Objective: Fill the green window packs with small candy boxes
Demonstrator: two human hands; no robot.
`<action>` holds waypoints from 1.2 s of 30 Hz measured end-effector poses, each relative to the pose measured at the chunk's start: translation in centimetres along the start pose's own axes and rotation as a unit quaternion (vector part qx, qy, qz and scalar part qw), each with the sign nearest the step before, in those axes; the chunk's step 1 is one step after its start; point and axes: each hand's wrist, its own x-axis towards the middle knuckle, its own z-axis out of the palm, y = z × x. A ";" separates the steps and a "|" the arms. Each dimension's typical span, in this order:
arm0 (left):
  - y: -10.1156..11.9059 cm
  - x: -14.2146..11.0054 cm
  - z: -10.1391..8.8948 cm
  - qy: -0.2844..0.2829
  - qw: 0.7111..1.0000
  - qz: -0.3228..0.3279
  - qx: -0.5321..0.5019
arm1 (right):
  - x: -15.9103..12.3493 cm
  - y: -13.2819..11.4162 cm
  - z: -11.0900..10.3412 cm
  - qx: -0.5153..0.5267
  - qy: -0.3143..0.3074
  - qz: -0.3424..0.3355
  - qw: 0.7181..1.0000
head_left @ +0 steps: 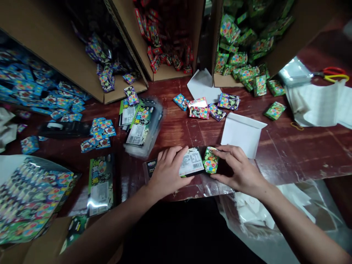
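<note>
At the front of the table, my left hand (169, 170) grips a flat black-and-white printed package (192, 162) from above, fingers on its far edge and thumb along its near edge. My right hand (239, 167) pinches a small green candy packet (211, 160) between thumb and fingers, right beside the package's right end. Whether the packet touches the package's opening I cannot tell. Beyond my left hand lies a stack of clear plastic sleeves with printed cards (144, 128). A small red packet (199, 112) and several blue and purple ones lie farther back.
Open cardboard boxes hold purple (106, 77), red (155, 64) and green packets (239, 58) along the back. Blue packets (103, 128) lie left. White paper envelopes (242, 132) are near my right hand; scissors (334, 74) lie far right. A printed sheet (33, 198) covers the left front.
</note>
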 end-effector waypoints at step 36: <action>-0.1 2.3 2.1 -0.037 0.865 -0.146 -0.480 | 0.1 -1.0 5.0 0.410 0.126 0.287 0.856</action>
